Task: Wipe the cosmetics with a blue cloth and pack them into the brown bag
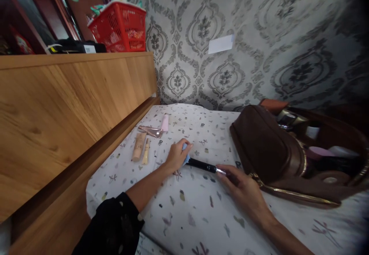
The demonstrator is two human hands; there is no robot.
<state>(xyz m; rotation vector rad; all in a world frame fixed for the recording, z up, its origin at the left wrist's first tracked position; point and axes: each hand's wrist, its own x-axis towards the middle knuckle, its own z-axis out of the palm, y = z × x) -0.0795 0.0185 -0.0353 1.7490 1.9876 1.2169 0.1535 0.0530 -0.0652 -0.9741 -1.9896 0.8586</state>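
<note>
Over on the white printed sheet (207,205) sits a big brown bag (263,143), gaping open. Near it, the right hand (245,187) pinches the silvery end of a slim black tube (201,165), while the left hand (175,156) is closed on a blue cloth (186,158) at the other end. Further left lie a tan tube (138,146), a pink tube (165,122) and a little yellow tube (146,153).
</note>
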